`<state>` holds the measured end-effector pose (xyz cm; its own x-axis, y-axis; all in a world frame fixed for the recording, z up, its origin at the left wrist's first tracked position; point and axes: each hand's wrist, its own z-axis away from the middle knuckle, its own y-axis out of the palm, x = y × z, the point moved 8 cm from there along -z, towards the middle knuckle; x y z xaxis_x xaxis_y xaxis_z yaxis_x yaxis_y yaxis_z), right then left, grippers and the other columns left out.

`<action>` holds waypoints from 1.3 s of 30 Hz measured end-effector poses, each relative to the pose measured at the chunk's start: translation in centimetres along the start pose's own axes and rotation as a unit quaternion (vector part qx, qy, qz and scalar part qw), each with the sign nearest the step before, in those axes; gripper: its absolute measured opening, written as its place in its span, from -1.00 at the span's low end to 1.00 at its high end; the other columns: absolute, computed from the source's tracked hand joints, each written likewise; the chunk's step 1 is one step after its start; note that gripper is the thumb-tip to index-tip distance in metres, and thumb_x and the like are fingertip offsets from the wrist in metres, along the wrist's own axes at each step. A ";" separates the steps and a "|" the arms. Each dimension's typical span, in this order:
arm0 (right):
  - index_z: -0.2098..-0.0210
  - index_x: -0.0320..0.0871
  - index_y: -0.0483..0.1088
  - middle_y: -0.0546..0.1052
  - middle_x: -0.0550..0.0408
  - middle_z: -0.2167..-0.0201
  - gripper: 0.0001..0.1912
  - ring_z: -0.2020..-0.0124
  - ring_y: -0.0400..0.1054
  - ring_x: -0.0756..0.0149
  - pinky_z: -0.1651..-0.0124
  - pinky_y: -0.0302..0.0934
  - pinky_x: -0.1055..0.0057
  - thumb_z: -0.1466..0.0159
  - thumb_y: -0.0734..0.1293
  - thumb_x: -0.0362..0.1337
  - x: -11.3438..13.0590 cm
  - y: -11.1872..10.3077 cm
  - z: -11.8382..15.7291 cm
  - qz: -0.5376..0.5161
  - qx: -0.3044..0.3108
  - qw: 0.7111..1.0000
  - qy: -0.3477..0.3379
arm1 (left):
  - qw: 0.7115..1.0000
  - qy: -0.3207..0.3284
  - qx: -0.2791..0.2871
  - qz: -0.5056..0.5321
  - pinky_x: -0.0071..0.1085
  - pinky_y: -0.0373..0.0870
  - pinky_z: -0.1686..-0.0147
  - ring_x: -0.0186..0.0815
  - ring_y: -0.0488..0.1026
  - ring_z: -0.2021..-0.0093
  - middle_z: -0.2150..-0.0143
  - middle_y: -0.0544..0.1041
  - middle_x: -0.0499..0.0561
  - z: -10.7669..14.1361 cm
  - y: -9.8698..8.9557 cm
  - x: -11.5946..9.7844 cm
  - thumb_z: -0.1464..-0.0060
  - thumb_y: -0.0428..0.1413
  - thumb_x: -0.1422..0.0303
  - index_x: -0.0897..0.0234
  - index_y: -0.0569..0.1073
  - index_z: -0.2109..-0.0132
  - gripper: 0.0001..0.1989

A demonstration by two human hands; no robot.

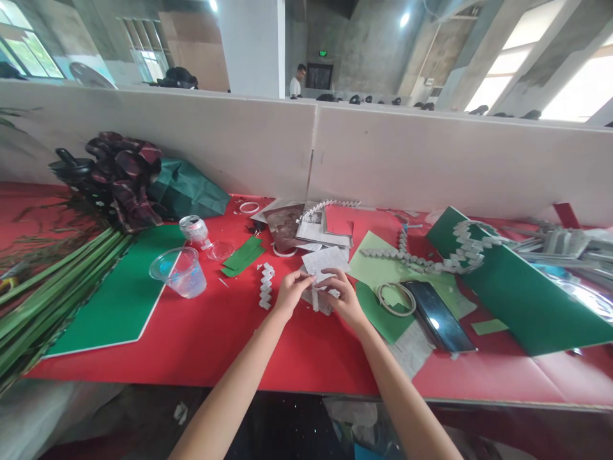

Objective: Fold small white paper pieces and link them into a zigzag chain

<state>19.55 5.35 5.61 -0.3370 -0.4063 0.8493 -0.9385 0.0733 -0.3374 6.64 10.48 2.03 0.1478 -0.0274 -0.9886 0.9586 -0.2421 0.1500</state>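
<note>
My left hand (291, 292) pinches a narrow white paper strip (315, 300) between thumb and fingertips. Opposite it, my right hand (345, 299) curls its fingers in, with the tips at the same strip; its exact grip is partly hidden. Behind the fingertips lies a sheet of printed paper (326, 260), and more small paper pieces show under the right hand. A short zigzag chain of folded paper (265, 286) rests just left of my left hand. To the right, a longer folded-paper chain (443, 263) runs across light green paper (373, 246) and onto a green board (517, 287).
Left of the hands stand a plastic cup (189, 275) with liquid, a can (194, 229) and green paper strips (243, 255). A phone (441, 316) and a tape roll (396, 300) lie right. Long green leaves (62, 281) cover the left edge; a white partition (191, 134) stands behind.
</note>
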 end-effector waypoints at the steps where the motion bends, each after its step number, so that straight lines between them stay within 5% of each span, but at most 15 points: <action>1: 0.29 -0.06 0.52 0.30 0.02 0.00 -0.85 0.16 0.32 0.28 0.10 0.26 0.31 -0.16 0.32 -0.31 0.0 0.3 0.1 0.000 0.013 1.000 -0.004 | 1.000 0.003 -0.006 0.009 -0.44 0.31 0.33 -0.33 0.42 0.38 0.46 0.50 -0.03 0.0 -0.1 -0.1 0.11 0.21 0.24 0.33 0.47 0.42 -0.79; 16: 0.23 -0.01 0.55 0.29 0.04 0.18 -0.79 0.27 0.28 0.33 0.24 0.24 0.40 -0.22 0.29 -0.30 -1.2 2.0 0.2 0.036 0.078 0.996 -0.005 | 0.997 -0.019 -0.050 0.052 -0.47 0.31 0.38 -0.39 0.37 0.44 0.49 0.45 -0.07 -0.4 -1.3 0.7 0.13 0.22 0.25 0.32 0.46 0.42 -0.79; 32: 0.48 -0.15 0.41 0.33 0.08 0.42 -0.73 0.47 0.22 0.37 0.38 0.13 0.42 -0.26 0.24 -0.15 -1.2 0.2 -0.1 0.122 -0.016 0.992 0.025 | 1.000 -0.002 0.005 0.016 -0.47 0.35 0.41 -0.36 0.41 0.41 0.41 0.45 -0.05 0.0 0.3 -0.1 0.12 0.22 0.27 0.31 0.41 0.27 -0.74; 39: 0.40 -0.11 0.46 0.39 0.04 0.32 -0.75 0.49 0.25 0.38 0.35 0.18 0.41 -0.27 0.22 -0.16 -1.8 0.2 0.1 0.179 -0.019 0.983 0.031 | 0.985 0.110 0.029 -0.128 -0.44 0.36 0.29 -0.32 0.43 0.31 0.31 0.49 0.01 0.4 1.0 -1.3 0.05 0.14 0.42 0.26 0.43 0.21 -0.81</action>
<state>20.00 5.96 3.95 -0.6489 -0.2928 0.7023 -0.7608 0.2366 -0.6043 7.27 9.85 3.43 -0.0424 0.2502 -0.9673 0.9569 -0.2682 -0.1114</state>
